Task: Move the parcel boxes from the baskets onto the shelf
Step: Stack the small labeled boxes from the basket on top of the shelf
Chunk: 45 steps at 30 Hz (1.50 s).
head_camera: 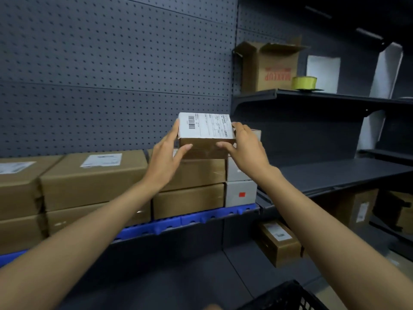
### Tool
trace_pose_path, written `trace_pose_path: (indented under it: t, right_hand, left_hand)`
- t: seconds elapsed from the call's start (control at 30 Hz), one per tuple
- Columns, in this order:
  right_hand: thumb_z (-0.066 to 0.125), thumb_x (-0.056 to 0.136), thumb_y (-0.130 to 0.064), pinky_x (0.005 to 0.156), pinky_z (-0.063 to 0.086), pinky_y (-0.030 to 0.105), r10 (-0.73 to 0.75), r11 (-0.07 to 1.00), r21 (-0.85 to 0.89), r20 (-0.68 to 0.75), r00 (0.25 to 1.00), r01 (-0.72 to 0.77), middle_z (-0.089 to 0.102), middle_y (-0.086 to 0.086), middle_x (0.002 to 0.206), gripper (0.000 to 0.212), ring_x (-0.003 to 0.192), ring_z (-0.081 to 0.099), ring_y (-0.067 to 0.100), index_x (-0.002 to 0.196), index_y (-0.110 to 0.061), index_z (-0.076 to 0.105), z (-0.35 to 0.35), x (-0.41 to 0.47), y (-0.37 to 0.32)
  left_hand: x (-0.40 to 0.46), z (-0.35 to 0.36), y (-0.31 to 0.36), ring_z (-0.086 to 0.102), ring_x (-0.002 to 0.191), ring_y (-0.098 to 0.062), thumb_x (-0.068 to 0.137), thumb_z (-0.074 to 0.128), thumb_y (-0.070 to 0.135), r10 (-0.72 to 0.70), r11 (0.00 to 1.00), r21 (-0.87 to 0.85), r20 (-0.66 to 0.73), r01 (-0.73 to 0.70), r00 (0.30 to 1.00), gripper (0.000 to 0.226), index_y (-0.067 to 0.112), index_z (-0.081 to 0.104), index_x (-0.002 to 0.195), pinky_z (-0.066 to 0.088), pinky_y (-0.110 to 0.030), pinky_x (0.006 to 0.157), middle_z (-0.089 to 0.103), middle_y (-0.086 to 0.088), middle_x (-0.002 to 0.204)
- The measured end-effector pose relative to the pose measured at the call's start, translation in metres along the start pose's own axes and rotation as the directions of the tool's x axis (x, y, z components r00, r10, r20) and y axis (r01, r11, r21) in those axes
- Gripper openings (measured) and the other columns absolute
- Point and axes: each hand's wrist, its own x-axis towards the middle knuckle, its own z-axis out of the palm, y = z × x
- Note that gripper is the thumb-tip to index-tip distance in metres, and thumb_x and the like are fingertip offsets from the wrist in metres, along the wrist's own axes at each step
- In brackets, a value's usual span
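Cardboard parcel box (206,136) between left hand (166,153) and right hand (244,146), both grips grasping its ends.

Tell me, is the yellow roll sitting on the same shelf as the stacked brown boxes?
No, the yellow roll sits on a higher shelf beside an open carton.

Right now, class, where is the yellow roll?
In the head view the yellow roll sits on the upper right shelf, just right of the open carton and in front of a white sheet.
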Motion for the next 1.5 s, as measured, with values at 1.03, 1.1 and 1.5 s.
trace_pose_path:
  t: [1.03,1.1,1.5]
  right_hand:
    - [0.062,0.09,-0.048,0.058,0.038,0.033,-0.101,0.99,-0.051,0.376,0.921,0.129,0.059,0.01,0.077,0.043,0.076,0.059,0.03,0.076,-0.01,0.05,0.189,0.153,-0.041]
    - [0.06,0.091,-0.048,0.066,0.044,0.034,-0.122,0.979,-0.106,0.369,0.921,0.172,0.064,0.012,0.088,0.041,0.088,0.062,0.033,0.093,-0.007,0.061,0.191,0.156,-0.041]
    - [0.067,0.089,-0.04,0.075,0.045,0.035,-0.235,0.922,-0.222,0.327,0.915,0.317,0.063,0.01,0.115,0.039,0.102,0.061,0.032,0.115,-0.012,0.067,0.184,0.166,-0.039]
  left_hand:
    - [0.064,-0.029,-0.181,0.058,0.101,-0.035,0.098,0.05,0.037,-0.284,0.879,0.425,0.106,0.215,0.953,0.051,0.021,0.037,0.145,0.048,-0.045,0.088,0.065,-0.013,0.105]
    - [0.064,-0.028,-0.185,0.06,0.094,-0.034,0.098,0.05,0.039,-0.265,0.883,0.425,0.098,0.2,0.959,0.049,0.022,0.04,0.143,0.051,-0.044,0.084,0.066,-0.011,0.097]
    - [0.073,-0.022,-0.183,0.061,0.097,-0.027,0.097,0.05,0.041,-0.256,0.883,0.431,0.113,0.184,0.96,0.048,0.022,0.043,0.141,0.054,-0.046,0.083,0.067,-0.006,0.103]
